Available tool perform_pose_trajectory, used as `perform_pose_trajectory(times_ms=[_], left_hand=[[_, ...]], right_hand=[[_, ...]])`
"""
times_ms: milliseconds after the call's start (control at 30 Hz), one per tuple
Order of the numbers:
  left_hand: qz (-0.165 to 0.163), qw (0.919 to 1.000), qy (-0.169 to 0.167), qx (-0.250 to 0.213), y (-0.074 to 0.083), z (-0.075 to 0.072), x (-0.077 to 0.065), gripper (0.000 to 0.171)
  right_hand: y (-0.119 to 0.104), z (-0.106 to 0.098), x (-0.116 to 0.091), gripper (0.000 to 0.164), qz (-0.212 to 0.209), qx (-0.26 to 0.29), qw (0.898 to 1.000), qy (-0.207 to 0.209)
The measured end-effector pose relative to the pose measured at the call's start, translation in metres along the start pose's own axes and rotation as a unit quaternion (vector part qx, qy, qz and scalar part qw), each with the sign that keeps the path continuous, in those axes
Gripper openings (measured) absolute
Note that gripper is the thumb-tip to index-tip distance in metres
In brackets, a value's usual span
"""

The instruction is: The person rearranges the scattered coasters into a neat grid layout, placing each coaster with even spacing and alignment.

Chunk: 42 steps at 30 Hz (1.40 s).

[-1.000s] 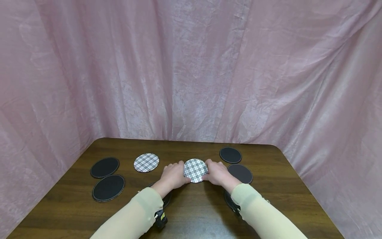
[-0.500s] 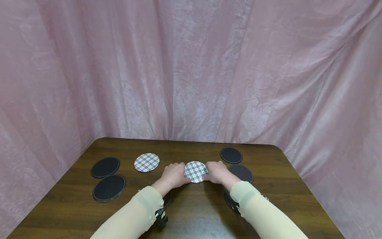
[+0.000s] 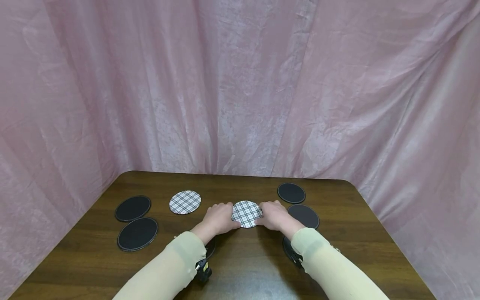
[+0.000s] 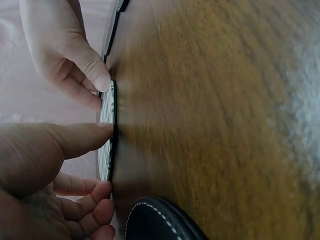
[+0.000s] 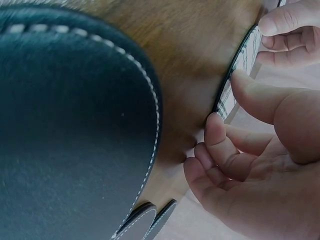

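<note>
A round white coaster with dark plaid lines point(image 3: 246, 214) lies in the middle of the table between both hands. My left hand point(image 3: 217, 218) holds its left edge, thumb on the near side and fingers farther round the rim. On the opposite edge my right hand point(image 3: 275, 216) grips it the same way. The left wrist view shows the plaid coaster point(image 4: 105, 155) edge-on, low against the wood, with its dark underside. Below my left wrist a black coaster point(image 3: 211, 248) is mostly hidden; another black coaster point(image 3: 288, 249) shows partly beneath my right wrist.
A second plaid coaster point(image 3: 185, 202) lies left of the hands. Two black coasters, a farther one point(image 3: 133, 208) and a nearer one point(image 3: 137, 234), sit at the left. At the right are a far black coaster point(image 3: 291, 193) and another point(image 3: 304, 216) beside my right hand.
The held plaid coaster's far edge has come down, so it looks flatter. Both hands keep their hold and have lowered a little at the fingers.
</note>
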<state>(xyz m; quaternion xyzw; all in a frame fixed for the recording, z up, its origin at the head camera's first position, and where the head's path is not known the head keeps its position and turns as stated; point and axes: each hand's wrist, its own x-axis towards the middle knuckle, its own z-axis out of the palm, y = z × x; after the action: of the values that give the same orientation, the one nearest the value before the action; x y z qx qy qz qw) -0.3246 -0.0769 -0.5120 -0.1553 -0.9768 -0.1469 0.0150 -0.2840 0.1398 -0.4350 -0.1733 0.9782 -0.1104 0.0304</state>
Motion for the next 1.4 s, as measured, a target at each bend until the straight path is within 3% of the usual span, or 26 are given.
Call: perform_pose_trajectory(times_ms=[433, 733, 833, 1000, 1133, 1200, 1400], left_hand=[[-0.004, 0.9999, -0.014, 0.001, 0.009, -0.017, -0.008, 0.067], [0.005, 0.9999, -0.002, 0.009, 0.004, -0.008, -0.005, 0.067], [0.004, 1.0, -0.002, 0.006, 0.011, -0.018, -0.012, 0.064], [-0.006, 0.9999, -0.013, -0.006, 0.031, -0.048, -0.03, 0.062], [-0.011, 0.9996, -0.024, -0.011, 0.037, -0.058, -0.035, 0.062], [-0.006, 0.9997, -0.022, -0.008, 0.033, -0.052, -0.033, 0.062], [0.015, 0.9998, 0.001, -0.011, 0.006, -0.015, -0.012, 0.069]], right_hand=[[0.004, 0.004, 0.002, 0.044, -0.002, 0.011, 1.0, 0.0], [0.005, 0.004, 0.0, 0.045, -0.014, 0.021, 1.0, 0.004], [0.012, 0.011, 0.003, 0.045, -0.033, 0.013, 0.999, 0.015], [0.013, 0.01, 0.003, 0.047, -0.034, 0.013, 0.999, 0.018], [0.005, 0.002, -0.002, 0.048, -0.023, 0.017, 1.0, 0.008], [0.008, 0.005, 0.0, 0.05, -0.027, 0.017, 0.999, 0.008], [0.078, 0.075, 0.05, 0.056, -0.073, 0.036, 0.996, 0.036]])
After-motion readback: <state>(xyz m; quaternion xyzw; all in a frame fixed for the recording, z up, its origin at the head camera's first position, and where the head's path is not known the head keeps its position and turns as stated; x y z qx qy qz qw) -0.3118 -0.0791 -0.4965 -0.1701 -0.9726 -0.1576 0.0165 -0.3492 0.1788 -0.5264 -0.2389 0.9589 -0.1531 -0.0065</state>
